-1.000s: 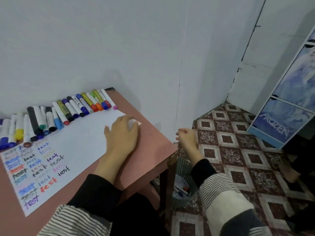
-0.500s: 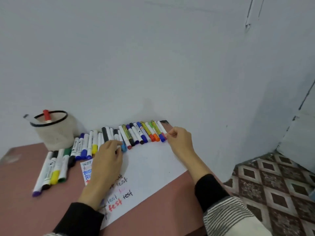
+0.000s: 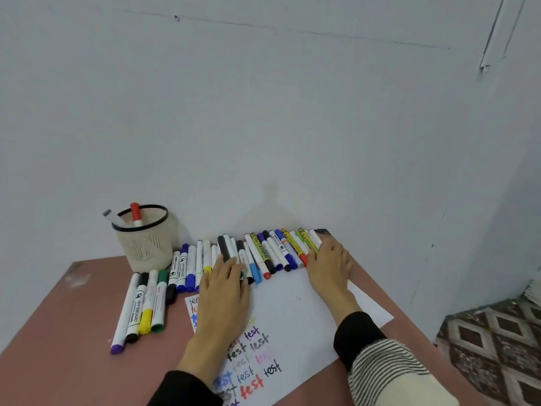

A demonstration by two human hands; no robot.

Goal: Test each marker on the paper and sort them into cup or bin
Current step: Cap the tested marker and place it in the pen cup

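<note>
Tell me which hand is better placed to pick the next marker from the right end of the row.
Right. The right hand already rests on the markers at the row's right end, while the left hand lies flat mid-row on the paper.

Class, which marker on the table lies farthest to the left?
The purple-capped marker, outermost in the group of four beside the cup, its cap nearest the camera.

A plain home room — a small reddish-brown table [image 3: 87,317] pushed against a bare white wall [image 3: 263,112], patterned floor tiles [image 3: 491,347] at the corner — with markers [image 3: 263,253] and a mesh cup [image 3: 146,244] laid out.
</note>
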